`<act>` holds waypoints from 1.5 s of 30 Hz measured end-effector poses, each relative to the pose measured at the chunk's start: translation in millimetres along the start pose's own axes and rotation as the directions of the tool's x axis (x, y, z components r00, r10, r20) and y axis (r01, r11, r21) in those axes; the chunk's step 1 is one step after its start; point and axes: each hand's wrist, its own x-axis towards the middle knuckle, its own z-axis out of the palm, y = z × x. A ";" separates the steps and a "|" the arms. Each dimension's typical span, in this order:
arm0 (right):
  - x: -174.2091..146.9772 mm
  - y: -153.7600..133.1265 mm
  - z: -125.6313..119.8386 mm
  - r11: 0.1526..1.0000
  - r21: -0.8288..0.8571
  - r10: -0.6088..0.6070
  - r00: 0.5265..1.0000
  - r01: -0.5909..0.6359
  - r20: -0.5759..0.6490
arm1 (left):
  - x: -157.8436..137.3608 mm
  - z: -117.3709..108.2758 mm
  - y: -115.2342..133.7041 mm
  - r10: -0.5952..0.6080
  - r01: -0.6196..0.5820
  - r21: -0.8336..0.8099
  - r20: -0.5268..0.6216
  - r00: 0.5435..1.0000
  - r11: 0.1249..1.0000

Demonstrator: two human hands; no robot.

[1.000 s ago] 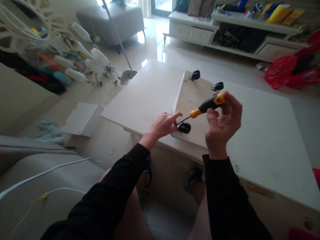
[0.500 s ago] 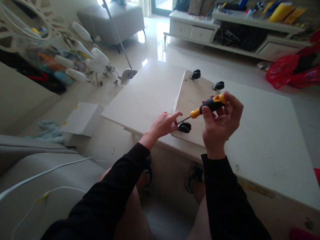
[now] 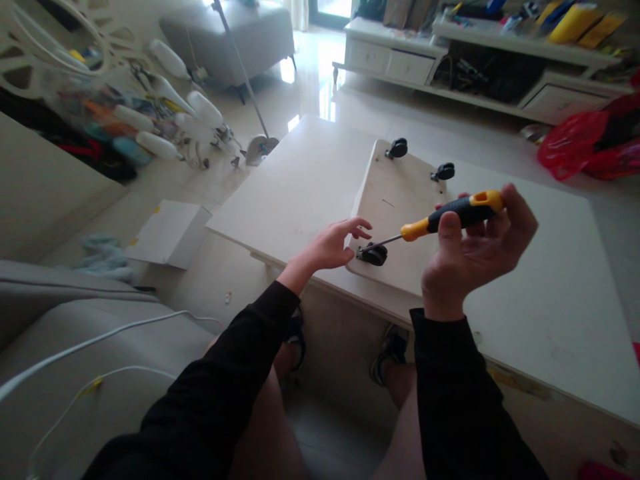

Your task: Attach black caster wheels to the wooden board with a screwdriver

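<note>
My right hand (image 3: 473,257) grips a yellow-and-black screwdriver (image 3: 457,215) by its handle. The shaft slants down to the left, and its tip is at the mounting plate of the near black caster (image 3: 376,255). Beside that caster is my left hand (image 3: 330,247), fingers apart and stretched out, thumb low by the plate; nothing shows in it. The caster sits at a corner of a pale board (image 3: 395,217) lying on the white table. Two more casters, one at the far left corner (image 3: 399,148) and another at the far right (image 3: 445,172), stand on the board.
The white table (image 3: 270,193) stretches to both sides. A white box (image 3: 167,233) rests on the floor at left, near a grey sofa (image 3: 90,380) with a white cable. A red plastic bag (image 3: 570,147) lies at far right by a white cabinet (image 3: 390,59).
My right hand and the screwdriver handle have moved right, with the shaft tilting lower. My left fingers have spread away from the shaft, uncovering the caster's plate. The view has shifted slightly.
</note>
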 end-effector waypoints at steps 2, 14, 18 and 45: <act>-1.9 0.8 1.2 1.000 -0.002 0.003 1.000 -0.003 0.011 | 0.6 1.9 -0.1 -0.004 0.006 -0.058 0.033 0.999 0.998; -15.6 -4.7 3.9 0.991 -0.043 0.130 0.976 -0.124 0.175 | 1.1 -1.8 5.3 -0.055 0.055 0.008 -0.010 0.998 0.998; -17.7 -5.3 4.0 0.988 -0.066 0.153 0.971 -0.143 0.183 | 1.3 -1.2 5.8 -0.052 0.052 0.010 -0.016 0.999 0.999; -17.8 -3.1 4.6 0.995 -0.011 0.103 0.983 -0.102 0.154 | 2.1 -0.1 7.0 -0.054 0.055 0.021 -0.020 0.998 0.998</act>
